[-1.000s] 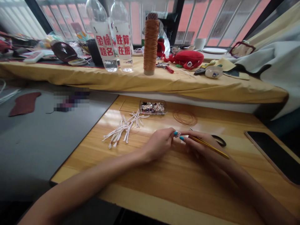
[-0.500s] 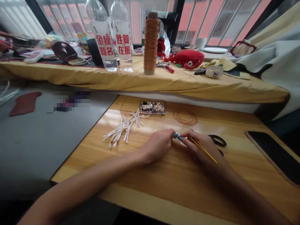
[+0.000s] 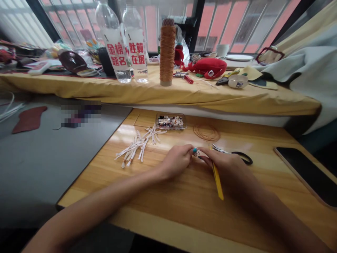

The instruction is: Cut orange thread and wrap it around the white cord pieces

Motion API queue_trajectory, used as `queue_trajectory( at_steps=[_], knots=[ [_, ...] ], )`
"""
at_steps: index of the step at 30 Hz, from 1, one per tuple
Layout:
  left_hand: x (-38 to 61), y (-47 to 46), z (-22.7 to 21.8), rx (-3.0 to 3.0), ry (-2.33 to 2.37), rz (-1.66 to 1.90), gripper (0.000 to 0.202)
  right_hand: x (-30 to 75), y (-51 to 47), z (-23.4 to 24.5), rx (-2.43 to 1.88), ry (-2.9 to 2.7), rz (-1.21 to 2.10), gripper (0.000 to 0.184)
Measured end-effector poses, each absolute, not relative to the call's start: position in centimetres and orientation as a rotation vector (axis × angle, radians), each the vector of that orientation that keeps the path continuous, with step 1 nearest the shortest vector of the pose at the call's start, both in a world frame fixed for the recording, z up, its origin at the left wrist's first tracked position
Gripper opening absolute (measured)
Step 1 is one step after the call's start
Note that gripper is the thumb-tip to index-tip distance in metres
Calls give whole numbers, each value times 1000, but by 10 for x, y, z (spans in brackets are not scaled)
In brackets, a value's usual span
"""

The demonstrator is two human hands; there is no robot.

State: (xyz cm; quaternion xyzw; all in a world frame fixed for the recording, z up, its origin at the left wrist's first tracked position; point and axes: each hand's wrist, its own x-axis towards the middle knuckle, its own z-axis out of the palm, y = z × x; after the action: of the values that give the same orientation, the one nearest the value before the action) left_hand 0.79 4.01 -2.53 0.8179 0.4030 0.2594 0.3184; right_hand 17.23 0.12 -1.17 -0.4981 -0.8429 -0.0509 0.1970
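Note:
My left hand (image 3: pixel 180 158) is closed in a pinch, thumb and forefinger together, on a small whitish piece (image 3: pixel 198 151) too tiny to name. Close by on its right, my right hand (image 3: pixel 226 161) has its fingers bent around yellow tweezers (image 3: pixel 217 181), whose broad end slants down toward me. The right fingertips are near the small piece; whether they touch it I cannot tell. Scissors (image 3: pixel 240 157) with black handles lie behind the right hand, partly covered by it. A coil of thin orange-brown cord (image 3: pixel 206 133) rests beyond both hands.
Left of my hands lie several white strips (image 3: pixel 137 147). Behind stands a clear box of beads (image 3: pixel 171 122). A phone (image 3: pixel 306 174) lies at the right. The ledge bears two bottles (image 3: pixel 137 56), a spool of brown cord (image 3: pixel 167 52) and a red pouch (image 3: pixel 207 67).
The tweezers have swung in my right hand, their broad end now pointing more toward me. My right fingers have shifted slightly, and more of the scissors shows.

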Motion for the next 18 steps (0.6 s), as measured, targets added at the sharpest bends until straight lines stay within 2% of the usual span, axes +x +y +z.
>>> queue_trajectory(
  at_steps=[3,10,13,18],
  knots=[
    [8,39,-23,2164,1038,696,24,177,0,-8,-1388,-2524,-348,32],
    [6,38,-26,2203,1047,689,21,178,-3,-6,-1332,-2628,-530,33],
    [7,38,-24,2124,1037,695,26,177,-2,-7,-1405,-2543,-360,33],
    [7,43,-18,1959,1096,614,42,173,4,-9,-1568,-2057,313,32]
  ],
)
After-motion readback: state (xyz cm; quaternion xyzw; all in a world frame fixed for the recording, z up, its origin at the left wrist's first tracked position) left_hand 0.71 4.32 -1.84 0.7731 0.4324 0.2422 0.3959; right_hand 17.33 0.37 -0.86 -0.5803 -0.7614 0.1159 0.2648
